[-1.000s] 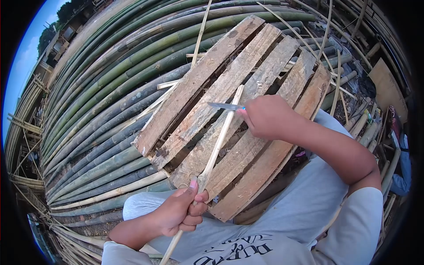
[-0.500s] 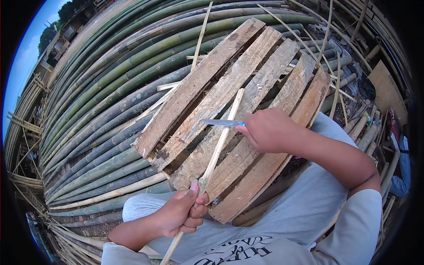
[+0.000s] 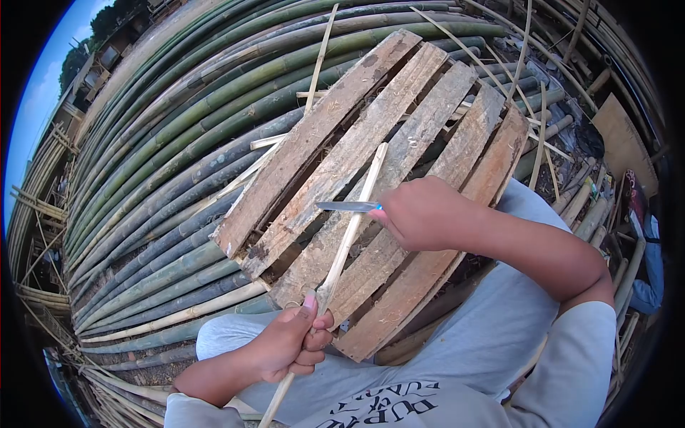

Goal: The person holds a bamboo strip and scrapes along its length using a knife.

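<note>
A pale bamboo strip (image 3: 349, 232) slants over a slatted wooden platform (image 3: 325, 146), its upper end lying above the slats. My left hand (image 3: 289, 342) is wrapped round the strip's lower part, near a node, with the thumb along it. Closed on the handle of a small knife (image 3: 346, 206) is my right hand (image 3: 428, 214); the fingers hide most of the handle. The blade points left and crosses the strip around its middle. Small shavings lie scattered on the slats.
Long green and grey bamboo poles (image 3: 193, 118) lie side by side beyond and left of the platform. Thin split strips (image 3: 322, 60) rest across them. Cut bamboo pieces and a brown board (image 3: 624, 139) are at the right. My legs (image 3: 457, 328) are below the platform.
My right hand and the knife have moved down along the strip, towards my left hand. My left hand still holds the strip in nearly the same place.
</note>
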Demonstrator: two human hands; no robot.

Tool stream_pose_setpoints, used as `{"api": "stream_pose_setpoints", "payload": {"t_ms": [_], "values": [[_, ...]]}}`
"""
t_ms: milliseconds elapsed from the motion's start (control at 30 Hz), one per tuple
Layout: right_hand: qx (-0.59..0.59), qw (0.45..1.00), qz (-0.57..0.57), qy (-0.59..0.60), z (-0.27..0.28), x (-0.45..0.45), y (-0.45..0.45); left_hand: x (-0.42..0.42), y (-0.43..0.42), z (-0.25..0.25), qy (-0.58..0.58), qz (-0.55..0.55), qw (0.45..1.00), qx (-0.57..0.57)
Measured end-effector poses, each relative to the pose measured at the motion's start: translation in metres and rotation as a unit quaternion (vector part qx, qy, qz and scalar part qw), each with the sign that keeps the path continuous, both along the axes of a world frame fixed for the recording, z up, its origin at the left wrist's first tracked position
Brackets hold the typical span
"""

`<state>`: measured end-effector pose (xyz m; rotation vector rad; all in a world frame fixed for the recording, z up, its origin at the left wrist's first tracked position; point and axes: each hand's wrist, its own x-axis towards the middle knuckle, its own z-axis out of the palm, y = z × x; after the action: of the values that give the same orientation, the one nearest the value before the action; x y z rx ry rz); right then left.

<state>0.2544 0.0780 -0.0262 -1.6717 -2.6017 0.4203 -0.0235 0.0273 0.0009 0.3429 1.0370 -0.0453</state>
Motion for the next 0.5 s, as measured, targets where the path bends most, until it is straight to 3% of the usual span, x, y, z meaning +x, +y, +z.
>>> {"api": "stream_pose_setpoints", "payload": {"t_ms": [133, 200, 267, 300, 333, 433, 500], "values": [[0.025, 0.991, -0.123, -0.051, -0.007, 0.032, 0.028, -0.005, -0.001, -0.007, -0.018, -0.018, 1.000, 0.017], [0.037, 0.992, -0.110, -0.057, 0.003, 0.014, 0.010, -0.005, 0.003, -0.004, -0.015, -0.013, 1.000, 0.000], [-0.011, 1.000, -0.002, -0.020, 0.005, 0.006, -0.001, -0.003, 0.001, -0.001, -0.010, -0.007, 1.000, 0.005], [0.025, 0.993, -0.109, -0.038, -0.007, 0.017, 0.009, -0.003, 0.000, -0.001, -0.002, -0.002, 1.000, 0.005], [0.044, 0.990, -0.127, -0.052, -0.009, 0.035, 0.025, -0.005, -0.001, -0.002, 0.000, -0.003, 1.000, -0.001], [0.044, 0.990, -0.119, -0.058, -0.001, 0.022, 0.014, -0.003, 0.002, -0.003, -0.011, -0.009, 1.000, 0.021], [0.033, 0.999, -0.008, -0.015, -0.002, 0.011, 0.000, -0.004, -0.001, -0.001, 0.001, -0.004, 1.000, 0.004]]}}
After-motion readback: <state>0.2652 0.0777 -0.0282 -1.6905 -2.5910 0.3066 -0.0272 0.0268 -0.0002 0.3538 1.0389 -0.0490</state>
